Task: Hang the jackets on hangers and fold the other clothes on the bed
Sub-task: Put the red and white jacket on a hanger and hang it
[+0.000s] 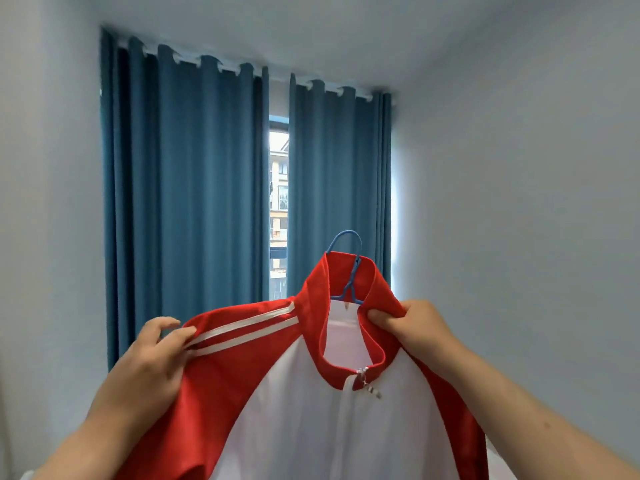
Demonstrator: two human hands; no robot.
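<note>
Red-and-white jacket (294,417) is held up before the curtains (190,185), blue hanger (354,268) seated inside the collar, striped shoulder pinched by left hand (152,355), collar gripped by right hand (412,327); both shoulders should probably be tugged evenly over the hanger arms.

Hanger (349,271) mostly covered, jacket (287,410) cropped
Only the hook and neck of the hanger show; its arms lie hidden inside the jacket, whose lower body and sleeves run off the bottom edge. The right hand (412,327) has its fingertips buried in the collar fold.
</note>
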